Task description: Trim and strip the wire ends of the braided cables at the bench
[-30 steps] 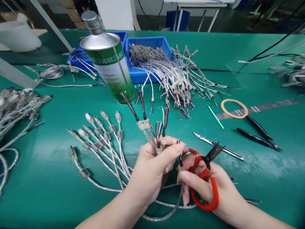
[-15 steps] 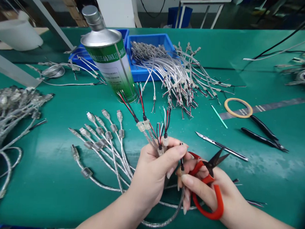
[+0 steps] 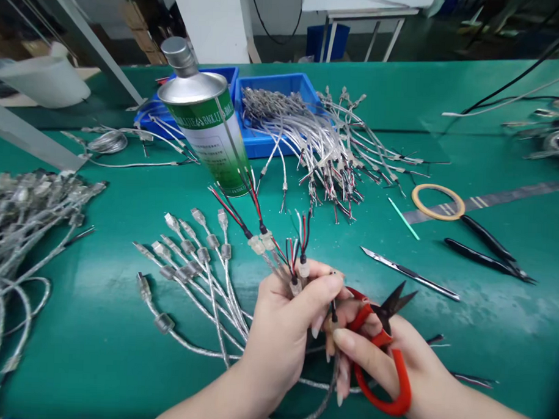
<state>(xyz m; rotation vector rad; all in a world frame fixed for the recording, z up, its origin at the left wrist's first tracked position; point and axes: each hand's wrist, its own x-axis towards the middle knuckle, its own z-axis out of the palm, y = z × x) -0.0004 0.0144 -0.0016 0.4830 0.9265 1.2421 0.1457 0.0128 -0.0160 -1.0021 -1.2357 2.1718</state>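
Several cables: a bunch of silver braided cables [image 3: 286, 268] with red and black wire ends stands up out of the left hand, in front of the can.
Left hand: the left hand [image 3: 284, 332] is closed around the bunch, thumb pressed across it toward the right hand.
Right hand: the right hand [image 3: 393, 360] grips the red scissors [image 3: 384, 354] through the loop handle, while its fingertips pinch one thin wire end just beside the left thumb.
Scissors: dark blades parted, pointing up and away from the can's side.
Loose cables: more cables [image 3: 190, 261] with clear plugs fan out on the surface, in front of the can and left of the hands.
Can: a tall metal can [image 3: 209, 134] with a green and white label stands behind the hands.
Bin: a blue bin [image 3: 274, 87] sits just right of the can, a pile of cables [image 3: 327, 144] spilling from it.
Blade: a slim knife [image 3: 410, 274] lies right of the can, nearer the scissors.
Tape: a yellow tape ring [image 3: 438, 201] lies farther right, touching black cutters [image 3: 489, 250].
Surface: green surface [image 3: 95, 350] carries it all.
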